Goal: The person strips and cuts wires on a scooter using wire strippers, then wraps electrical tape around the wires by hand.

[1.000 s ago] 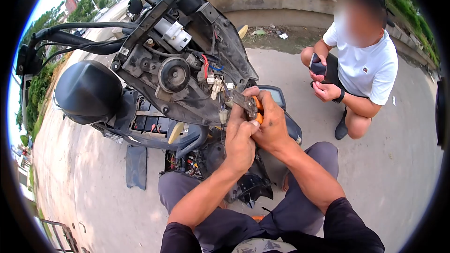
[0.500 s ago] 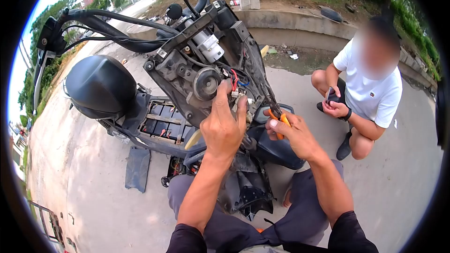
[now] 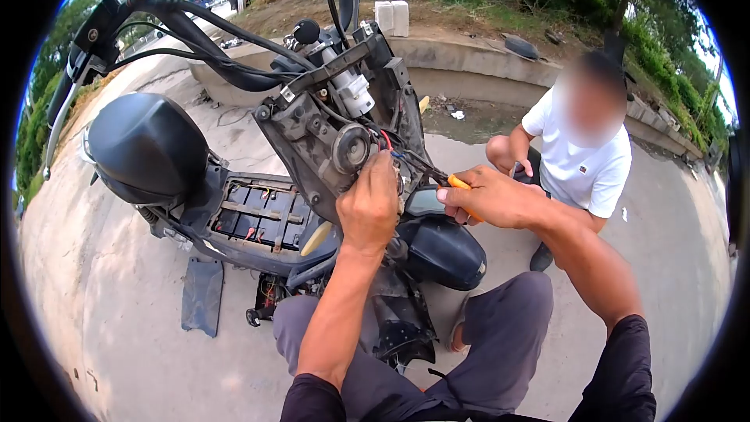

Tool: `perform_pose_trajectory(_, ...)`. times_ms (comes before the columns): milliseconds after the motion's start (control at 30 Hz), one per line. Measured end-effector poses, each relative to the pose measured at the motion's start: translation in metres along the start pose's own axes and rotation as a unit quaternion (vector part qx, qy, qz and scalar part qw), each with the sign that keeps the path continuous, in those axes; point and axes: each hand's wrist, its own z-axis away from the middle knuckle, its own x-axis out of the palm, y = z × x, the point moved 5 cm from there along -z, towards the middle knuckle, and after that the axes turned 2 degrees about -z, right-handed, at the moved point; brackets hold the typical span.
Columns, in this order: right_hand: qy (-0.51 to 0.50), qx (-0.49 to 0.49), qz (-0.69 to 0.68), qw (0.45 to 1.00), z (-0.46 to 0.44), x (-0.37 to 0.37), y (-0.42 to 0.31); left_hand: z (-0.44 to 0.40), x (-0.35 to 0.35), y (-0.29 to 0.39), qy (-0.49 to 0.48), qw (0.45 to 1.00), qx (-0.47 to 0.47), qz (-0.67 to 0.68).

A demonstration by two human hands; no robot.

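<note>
My left hand (image 3: 369, 207) has its fingers pinched at the wiring beside the round black horn (image 3: 351, 148) on the scooter's opened front. What the fingertips grip is hidden behind them. My right hand (image 3: 496, 197) is wrapped round orange-handled pliers (image 3: 460, 183), whose dark jaws point left into the wires near my left fingertips. Red wires (image 3: 386, 139) show just above my left hand. A white cylindrical part (image 3: 353, 92) sits higher on the frame.
A person in a white shirt (image 3: 582, 160) squats at the right. The scooter's seat (image 3: 148, 148), battery bay (image 3: 262, 215) and handlebar (image 3: 195, 51) lie left. A dark panel (image 3: 202, 297) rests on the ground. Behind runs a low concrete wall (image 3: 476, 59).
Both hands were together at the pliers, then parted. My left hand has gone to the wiring, and the pliers in my right hand now reach in beside it. The view has shifted.
</note>
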Motion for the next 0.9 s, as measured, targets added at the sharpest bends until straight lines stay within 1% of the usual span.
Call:
perform_pose_trajectory(33, 0.002, -0.01, -0.006, 1.0, -0.002, 0.0, -0.003, 0.001, -0.001, 0.0, 0.001, 1.0, -0.001, 0.002)
perform_pose_trajectory(133, -0.008, 0.0, 0.039, 0.999, 0.0, -0.003, -0.02, 0.001, -0.003, -0.001, -0.005, 1.0, -0.005, 0.001)
perform_pose_trajectory(200, -0.013, 0.016, 0.034, 0.999, -0.002, -0.004, -0.025, 0.002, -0.004, 0.0, -0.002, 1.0, -0.007, 0.006)
perform_pose_trajectory(333, -0.016, 0.017, 0.02, 1.0, -0.006, -0.003, -0.027, 0.005, -0.004, -0.003, -0.014, 1.0, -0.006, 0.013)
perform_pose_trajectory(433, -0.011, 0.015, 0.024, 1.0, -0.009, -0.004, -0.027, 0.005, -0.006, -0.001, -0.001, 1.0, -0.008, 0.013)
perform_pose_trajectory(633, -0.015, 0.016, 0.06, 0.998, -0.013, -0.008, -0.029, 0.005, -0.008, -0.002, 0.008, 1.0, -0.01, 0.026)
perform_pose_trajectory(733, -0.008, -0.012, 0.107, 0.994, -0.009, -0.009, -0.04, 0.006, -0.008, -0.003, 0.006, 0.999, -0.013, 0.031)
perform_pose_trajectory(833, -0.019, -0.009, 0.128, 0.992, -0.01, -0.01, -0.041, 0.006, -0.01, -0.006, -0.009, 0.999, -0.022, 0.041)
perform_pose_trajectory(900, -0.029, -0.039, 0.145, 0.988, -0.009, -0.009, -0.042, 0.006, -0.01, -0.005, -0.013, 0.999, -0.024, 0.038)
